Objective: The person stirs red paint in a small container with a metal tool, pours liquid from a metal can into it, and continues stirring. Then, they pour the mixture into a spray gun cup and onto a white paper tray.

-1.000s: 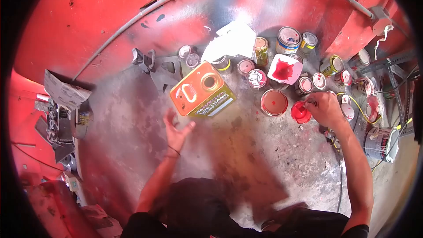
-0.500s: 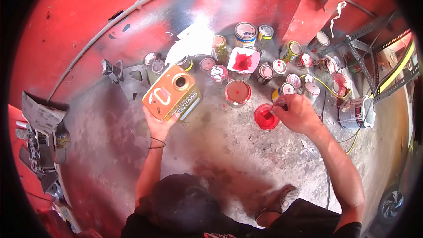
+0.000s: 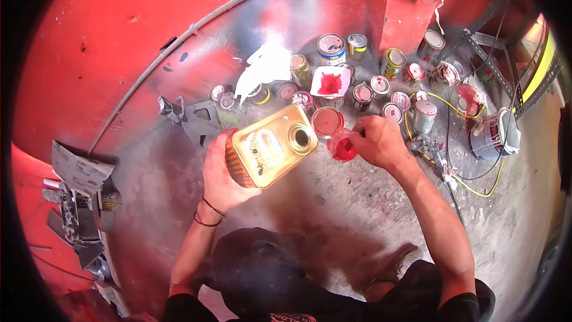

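Note:
My left hand (image 3: 223,170) is wrapped round the side of a rectangular metal tin (image 3: 265,152), whose gold top has a handle and a round uncapped opening. The tin tilts to the right, opening toward a clear cup (image 3: 342,145) with red paint in it. The fingers of my right hand (image 3: 381,141) are closed at the cup's right rim; my knuckles hide the fingertips. Just behind the cup is a round can with a reddish-brown top (image 3: 328,121). No liquid is seen leaving the tin.
Several paint cans (image 3: 332,48) crowd the floor by the red wall, with a red-stained white tub (image 3: 330,83) among them. A spray gun (image 3: 438,154), a yellow hose (image 3: 496,182) and a bucket (image 3: 491,137) lie right. A metal rack (image 3: 500,65) stands behind.
My left hand has brought the tin rightward and nearer the cup, tilting it. The cup has moved left with my right hand, closer to the brown-topped can. The view has shifted slightly.

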Demonstrator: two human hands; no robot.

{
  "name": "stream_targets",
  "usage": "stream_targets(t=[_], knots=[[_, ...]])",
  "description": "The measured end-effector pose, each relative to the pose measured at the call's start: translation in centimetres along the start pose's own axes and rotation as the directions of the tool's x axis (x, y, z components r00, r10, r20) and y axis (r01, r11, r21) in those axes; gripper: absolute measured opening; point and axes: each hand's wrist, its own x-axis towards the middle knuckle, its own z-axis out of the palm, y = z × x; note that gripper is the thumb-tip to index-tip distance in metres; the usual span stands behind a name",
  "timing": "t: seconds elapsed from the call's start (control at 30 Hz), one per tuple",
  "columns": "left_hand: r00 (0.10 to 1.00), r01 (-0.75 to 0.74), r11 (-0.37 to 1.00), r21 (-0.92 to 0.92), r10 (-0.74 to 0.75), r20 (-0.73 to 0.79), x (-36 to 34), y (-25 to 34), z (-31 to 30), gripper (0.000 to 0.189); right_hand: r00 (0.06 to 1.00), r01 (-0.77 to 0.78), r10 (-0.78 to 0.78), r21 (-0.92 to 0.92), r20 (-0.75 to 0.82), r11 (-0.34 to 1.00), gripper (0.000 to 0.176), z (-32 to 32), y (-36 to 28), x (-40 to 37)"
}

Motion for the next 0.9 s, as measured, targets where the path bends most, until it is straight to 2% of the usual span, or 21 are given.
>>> stream_targets(t=[0.1,0.2,0.3,0.6,0.9], knots=[[0.991,-0.135,0.972,0.194,0.132,0.026,1.1,2.1,-1.1,0.119,1.0,0.019,-0.019,-0.015,0.004,1.0,0.03,0.1,-1.1,0.1],[0.981,-0.194,0.925,0.328,0.177,0.081,1.8,3.3,-1.8,0.122,0.999,0.041,-0.042,-0.071,-0.007,0.997,0.032,0.6,-1.9,0.0],[0.96,-0.281,0.881,0.379,0.256,0.116,2.5,4.2,-2.1,0.124,0.997,0.07,-0.072,-0.083,-0.015,0.994,0.033,0.6,-2.7,0.1],[0.895,-0.447,0.796,0.409,0.392,0.214,4.8,6.6,-3.3,0.123,0.995,0.097,-0.097,-0.014,-0.022,0.995,0.035,0.4,-3.6,0.5],[0.88,-0.474,0.782,0.405,0.416,0.229,6.0,7.2,-2.8,0.121,0.996,0.089,-0.089,-0.003,-0.03,0.996,0.033,0.1,-3.6,0.8]])
